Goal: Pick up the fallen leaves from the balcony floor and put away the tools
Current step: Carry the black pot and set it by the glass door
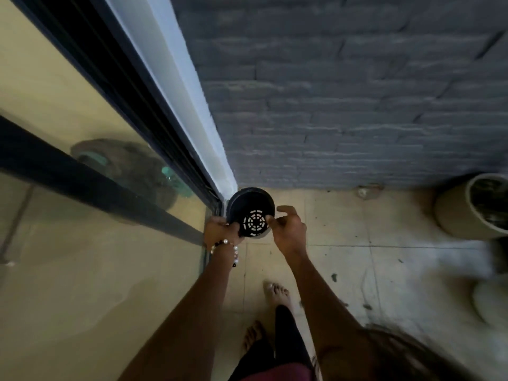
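Gripping black pot [251, 213], left hand [221, 228]

The person has bare forearms and bare feet [276, 294], a bracelet [224, 244] of pale and dark beads on the left wrist, black trousers [286, 339], a maroon garment [277, 373] at the waist, and long brown hair [406, 353] hanging at the right.

Brick wall [343, 105] and glass door [82, 215] hem the corner; tiled floor [357, 270] rightward open
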Demonstrator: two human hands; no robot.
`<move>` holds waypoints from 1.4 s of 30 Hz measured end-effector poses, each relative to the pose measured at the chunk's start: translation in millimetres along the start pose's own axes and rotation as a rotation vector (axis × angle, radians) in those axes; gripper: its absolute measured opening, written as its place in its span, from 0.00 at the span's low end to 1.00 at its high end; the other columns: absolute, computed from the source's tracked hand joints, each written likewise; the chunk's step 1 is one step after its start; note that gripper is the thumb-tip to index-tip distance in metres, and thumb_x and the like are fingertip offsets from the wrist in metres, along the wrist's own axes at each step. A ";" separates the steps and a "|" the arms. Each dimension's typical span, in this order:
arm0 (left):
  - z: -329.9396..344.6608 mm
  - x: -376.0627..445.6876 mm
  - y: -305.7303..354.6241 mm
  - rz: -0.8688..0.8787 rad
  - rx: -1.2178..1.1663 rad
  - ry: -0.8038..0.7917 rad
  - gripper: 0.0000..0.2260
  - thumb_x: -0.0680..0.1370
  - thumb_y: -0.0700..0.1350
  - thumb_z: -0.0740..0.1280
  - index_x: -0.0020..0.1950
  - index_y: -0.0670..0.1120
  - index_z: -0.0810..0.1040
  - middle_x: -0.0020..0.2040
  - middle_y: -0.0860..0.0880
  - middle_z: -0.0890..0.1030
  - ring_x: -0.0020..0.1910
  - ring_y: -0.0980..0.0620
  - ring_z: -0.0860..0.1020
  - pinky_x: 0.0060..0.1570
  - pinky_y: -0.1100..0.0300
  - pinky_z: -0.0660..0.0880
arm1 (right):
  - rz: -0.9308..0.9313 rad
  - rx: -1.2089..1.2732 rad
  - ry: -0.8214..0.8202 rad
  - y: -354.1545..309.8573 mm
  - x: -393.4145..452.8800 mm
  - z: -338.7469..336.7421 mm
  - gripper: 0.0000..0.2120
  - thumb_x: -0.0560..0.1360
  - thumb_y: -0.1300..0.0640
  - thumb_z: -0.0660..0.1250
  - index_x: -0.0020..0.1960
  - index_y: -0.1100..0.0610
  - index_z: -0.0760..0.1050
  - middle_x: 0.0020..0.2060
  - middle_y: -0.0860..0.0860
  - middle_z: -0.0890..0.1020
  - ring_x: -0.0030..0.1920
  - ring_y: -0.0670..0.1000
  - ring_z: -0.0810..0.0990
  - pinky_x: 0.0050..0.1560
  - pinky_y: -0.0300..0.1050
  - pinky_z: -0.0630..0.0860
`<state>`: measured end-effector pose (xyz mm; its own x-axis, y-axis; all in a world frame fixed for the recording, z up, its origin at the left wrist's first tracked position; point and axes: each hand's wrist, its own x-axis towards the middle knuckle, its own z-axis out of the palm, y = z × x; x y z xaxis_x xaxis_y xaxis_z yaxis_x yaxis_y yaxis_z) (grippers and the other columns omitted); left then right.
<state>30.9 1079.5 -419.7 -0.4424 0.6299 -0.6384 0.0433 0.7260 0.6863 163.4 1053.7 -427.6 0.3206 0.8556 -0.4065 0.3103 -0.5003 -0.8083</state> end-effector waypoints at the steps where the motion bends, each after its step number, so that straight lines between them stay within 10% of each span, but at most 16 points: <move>1: -4.8 -22.8 7.5 0.025 -0.018 -0.056 0.12 0.73 0.28 0.68 0.50 0.40 0.72 0.51 0.38 0.78 0.44 0.41 0.77 0.41 0.42 0.79 | 0.009 0.025 0.016 -7.6 -16.6 -20.3 0.18 0.76 0.52 0.68 0.63 0.58 0.72 0.44 0.56 0.85 0.44 0.51 0.82 0.45 0.39 0.76; 6: -10.5 -130.9 16.2 0.157 0.158 -0.304 0.19 0.75 0.34 0.68 0.65 0.42 0.76 0.43 0.42 0.78 0.34 0.44 0.79 0.24 0.59 0.78 | 0.066 0.059 0.091 -6.7 -101.5 -116.0 0.20 0.75 0.55 0.68 0.66 0.53 0.71 0.38 0.55 0.84 0.42 0.57 0.84 0.51 0.57 0.80; 15: 40.6 -312.7 -69.7 0.519 0.585 -0.656 0.24 0.65 0.50 0.67 0.61 0.50 0.81 0.45 0.44 0.84 0.42 0.41 0.83 0.41 0.45 0.82 | 0.233 0.278 0.463 100.0 -296.3 -252.6 0.26 0.67 0.53 0.62 0.66 0.49 0.74 0.34 0.56 0.83 0.34 0.52 0.79 0.41 0.50 0.78; 24: 78.7 -546.8 -234.6 0.920 0.950 -1.124 0.10 0.75 0.41 0.61 0.52 0.48 0.79 0.31 0.43 0.80 0.22 0.44 0.80 0.22 0.58 0.76 | 0.381 0.204 0.975 235.5 -547.0 -350.2 0.20 0.72 0.63 0.64 0.64 0.54 0.76 0.42 0.56 0.83 0.42 0.55 0.79 0.41 0.46 0.72; 31: 85.4 -725.4 -359.0 1.216 1.146 -1.404 0.16 0.72 0.48 0.59 0.51 0.41 0.80 0.46 0.37 0.82 0.47 0.38 0.79 0.43 0.52 0.74 | 0.507 0.342 1.321 315.8 -726.5 -395.6 0.26 0.66 0.53 0.57 0.63 0.53 0.78 0.41 0.57 0.84 0.41 0.56 0.80 0.42 0.46 0.75; 42: 64.9 -887.4 -506.5 1.425 1.298 -1.874 0.26 0.65 0.48 0.54 0.58 0.42 0.80 0.49 0.39 0.83 0.49 0.40 0.80 0.44 0.54 0.72 | 0.748 0.425 1.675 404.5 -895.2 -391.1 0.26 0.65 0.53 0.58 0.62 0.50 0.78 0.30 0.51 0.79 0.34 0.53 0.79 0.35 0.41 0.68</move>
<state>459.7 170.7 -223.5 0.8931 -0.3643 -0.2640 -0.0524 -0.6670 0.7432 351.9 33.5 -224.1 0.7743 -0.6233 -0.1092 -0.4171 -0.3730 -0.8288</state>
